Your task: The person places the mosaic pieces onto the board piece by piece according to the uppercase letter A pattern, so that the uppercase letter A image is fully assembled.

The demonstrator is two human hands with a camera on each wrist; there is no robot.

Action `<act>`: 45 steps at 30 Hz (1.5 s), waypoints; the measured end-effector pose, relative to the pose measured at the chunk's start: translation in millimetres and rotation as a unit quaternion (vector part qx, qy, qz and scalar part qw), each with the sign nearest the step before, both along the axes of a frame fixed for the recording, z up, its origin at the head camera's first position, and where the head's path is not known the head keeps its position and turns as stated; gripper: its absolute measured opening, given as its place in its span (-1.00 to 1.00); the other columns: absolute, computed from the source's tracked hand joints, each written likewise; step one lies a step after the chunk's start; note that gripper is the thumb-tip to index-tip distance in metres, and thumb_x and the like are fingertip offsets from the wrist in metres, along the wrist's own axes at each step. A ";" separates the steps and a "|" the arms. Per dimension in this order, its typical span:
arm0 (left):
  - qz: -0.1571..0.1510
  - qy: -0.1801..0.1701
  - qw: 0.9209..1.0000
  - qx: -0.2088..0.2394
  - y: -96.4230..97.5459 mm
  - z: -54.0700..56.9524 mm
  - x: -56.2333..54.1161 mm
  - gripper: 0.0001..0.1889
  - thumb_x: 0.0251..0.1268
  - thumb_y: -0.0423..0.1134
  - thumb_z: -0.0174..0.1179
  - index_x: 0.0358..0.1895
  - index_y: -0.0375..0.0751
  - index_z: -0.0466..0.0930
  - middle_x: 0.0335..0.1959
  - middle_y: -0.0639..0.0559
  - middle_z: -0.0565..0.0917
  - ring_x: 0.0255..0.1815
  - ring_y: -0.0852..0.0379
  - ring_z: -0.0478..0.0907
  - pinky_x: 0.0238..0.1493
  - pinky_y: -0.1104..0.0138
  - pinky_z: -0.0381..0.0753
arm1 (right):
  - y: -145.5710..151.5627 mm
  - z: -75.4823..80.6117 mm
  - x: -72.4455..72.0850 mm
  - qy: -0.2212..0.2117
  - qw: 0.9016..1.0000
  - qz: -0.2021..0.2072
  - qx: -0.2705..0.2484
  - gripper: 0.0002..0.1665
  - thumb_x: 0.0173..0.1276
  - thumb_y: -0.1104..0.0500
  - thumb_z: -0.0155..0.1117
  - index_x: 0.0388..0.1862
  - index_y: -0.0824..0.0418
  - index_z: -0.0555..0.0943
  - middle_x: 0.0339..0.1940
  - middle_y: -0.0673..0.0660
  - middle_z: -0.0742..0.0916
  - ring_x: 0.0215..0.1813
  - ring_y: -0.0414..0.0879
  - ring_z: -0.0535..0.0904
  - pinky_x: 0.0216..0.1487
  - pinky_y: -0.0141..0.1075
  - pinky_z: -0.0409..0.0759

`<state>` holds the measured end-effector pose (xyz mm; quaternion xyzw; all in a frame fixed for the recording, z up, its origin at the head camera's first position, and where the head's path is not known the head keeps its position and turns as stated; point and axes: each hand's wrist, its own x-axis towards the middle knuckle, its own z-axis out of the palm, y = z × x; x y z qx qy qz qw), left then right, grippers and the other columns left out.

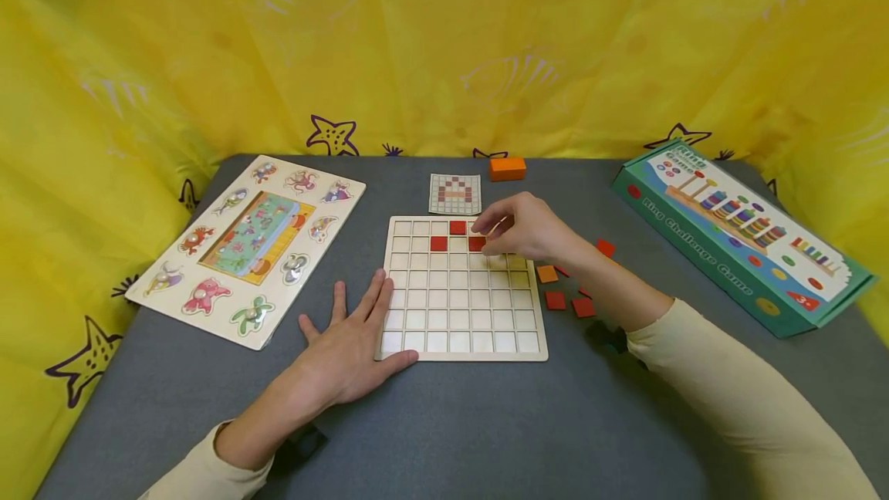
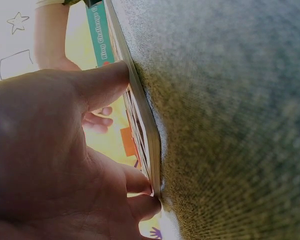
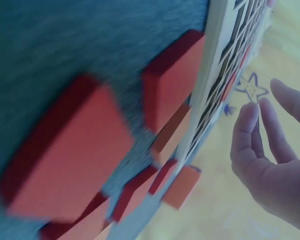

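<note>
A pale wooden grid board (image 1: 384, 292) lies flat on the table. Three red square tiles sit in its upper cells: a top tile (image 1: 458, 228), a left tile (image 1: 439, 244) and a right tile (image 1: 475, 243). My left hand (image 1: 350, 357) rests at the board's lower left corner, thumb on the front edge and fingers along the left side. Over the right tile hovers my right hand (image 1: 524, 230), its fingers bent; the right wrist view shows a gap between thumb and fingers and nothing held. Loose red tiles (image 1: 555, 300) and an orange tile (image 1: 547, 274) lie right of the board.
Behind the board lies a small pattern card (image 1: 454, 194), with an orange block (image 1: 507, 169) beside it. A sea-animal peg puzzle (image 1: 333, 207) is at the left. A green game box (image 1: 722, 253) stands at the right. Yellow cloth (image 1: 430, 45) hangs around the table.
</note>
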<state>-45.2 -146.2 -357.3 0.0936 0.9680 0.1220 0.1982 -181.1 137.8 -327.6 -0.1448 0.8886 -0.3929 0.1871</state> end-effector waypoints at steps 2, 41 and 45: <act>0.000 0.000 1.000 0.000 0.2 0.1 0.0 0.15 0.33 0.47 0.16 0.74 -0.05 -0.20 0.77 0.05 -0.23 0.66 -0.57 -0.32 0.15 -0.77 -0.20 | 6.8 0.5 1.6 -0.001 1.000 -0.008 0.003 -0.61 0.21 0.25 0.56 0.05 0.17 0.80 0.03 0.15 0.81 0.02 0.04 0.68 -0.08 -0.19 0.68; -0.003 0.002 1.000 -0.003 -0.4 -1.7 1.0 0.16 0.33 0.49 0.13 0.74 -0.06 -0.21 0.77 0.04 -0.22 0.66 -0.59 -0.31 0.13 -0.78 -0.20 | 63.5 -20.5 -9.5 0.036 0.989 -0.065 0.130 -0.60 0.15 0.25 0.56 -0.01 0.28 0.70 -0.18 0.20 0.70 -0.11 0.10 0.56 -0.04 -0.13 0.54; -0.003 0.002 1.000 -0.003 -0.4 -1.8 0.4 0.16 0.33 0.49 0.13 0.74 -0.07 -0.21 0.77 0.04 -0.22 0.65 -0.59 -0.32 0.13 -0.78 -0.21 | 62.2 -19.4 -11.2 0.036 0.988 -0.069 0.136 -0.63 0.17 0.24 0.56 -0.04 0.29 0.71 -0.19 0.20 0.71 -0.11 0.09 0.57 -0.05 -0.15 0.55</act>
